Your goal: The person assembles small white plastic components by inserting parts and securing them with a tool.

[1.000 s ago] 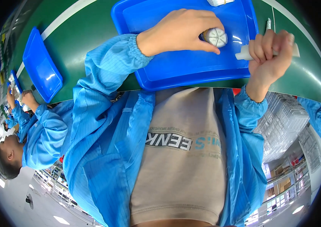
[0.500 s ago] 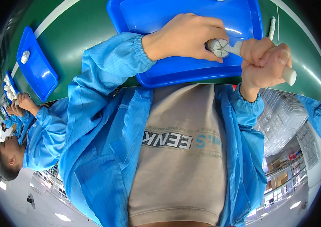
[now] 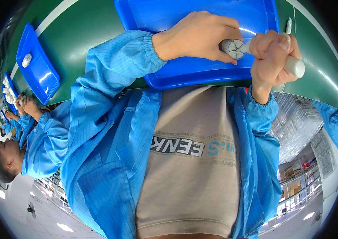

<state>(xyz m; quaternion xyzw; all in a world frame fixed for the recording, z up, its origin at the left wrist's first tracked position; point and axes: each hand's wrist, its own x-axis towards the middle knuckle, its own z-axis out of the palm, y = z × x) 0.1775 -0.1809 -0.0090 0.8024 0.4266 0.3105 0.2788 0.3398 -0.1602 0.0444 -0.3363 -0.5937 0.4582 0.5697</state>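
Observation:
My left hand [image 3: 201, 36] is closed around a whitish-grey rounded piece [image 3: 233, 49] whose end face is split by grooves into wedge-like segments. The fingers cover most of its body. A fist is made by my right hand [image 3: 274, 59] on a white rod-handled tool [image 3: 295, 67]; the thick round end sticks out past the little-finger side. At the other side its pale narrow end meets or nearly meets the grooved face; the exact contact cannot be made out. Both hands are above a large blue tray [image 3: 201, 77].
The tray stands on a green table [image 3: 93, 26]. Left of it lies a smaller blue tray [image 3: 37, 75] with a white piece [image 3: 26, 60] inside. A thin whitish stick [image 3: 289, 26] rests to the right. A co-worker [image 3: 45, 139] in blue sits at left, by a pile of white pieces [image 3: 8, 91].
My right hand has shifted slightly up and left with the tool, and its handle has turned a little. The left hand keeps its hold on the grooved piece, almost unmoved.

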